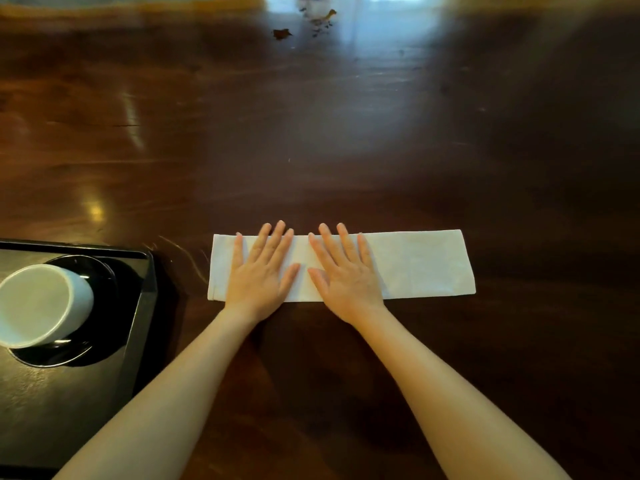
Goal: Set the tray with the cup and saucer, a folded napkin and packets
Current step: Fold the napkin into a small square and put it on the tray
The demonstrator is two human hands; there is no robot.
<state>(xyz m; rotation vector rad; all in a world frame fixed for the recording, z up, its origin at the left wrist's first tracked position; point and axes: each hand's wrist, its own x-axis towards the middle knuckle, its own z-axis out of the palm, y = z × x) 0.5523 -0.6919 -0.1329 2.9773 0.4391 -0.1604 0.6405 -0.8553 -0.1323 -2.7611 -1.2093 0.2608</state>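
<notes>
One white cloth napkin (415, 263), folded into a long flat strip, lies across the middle of the frame on the glossy dark wood table (311, 133). You press your left hand (259, 268) and right hand (343, 271) flat on its left half, fingers spread, grasping nothing. At lower left, one black rectangular tray (142, 306) holds one black round saucer (86, 351) with one white cup (41, 303) on it.
</notes>
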